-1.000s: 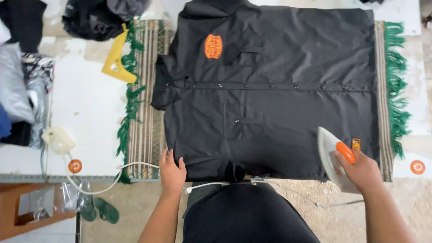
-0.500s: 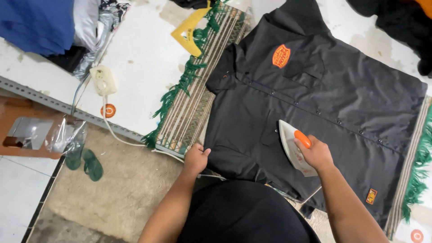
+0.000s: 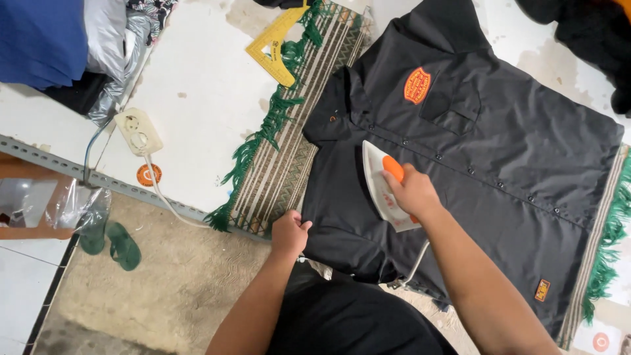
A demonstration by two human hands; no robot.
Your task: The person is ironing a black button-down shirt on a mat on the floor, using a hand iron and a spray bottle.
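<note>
The person wears a plain black garment on the body, seen from above at the bottom edge of the view. Both forearms are bare, with no sleeves reaching them. The left hand [image 3: 289, 233] and the right hand [image 3: 411, 192] have no gloves, rings or watch visible.

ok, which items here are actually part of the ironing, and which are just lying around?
In use:
- iron, gripped by right hand
- black shirt, hem pinched by left hand
- striped mat with green fringe under the shirt
- power socket and its white cable

Lying about:
- yellow set square
- green sandals
- blue and grey cloth pile
</note>
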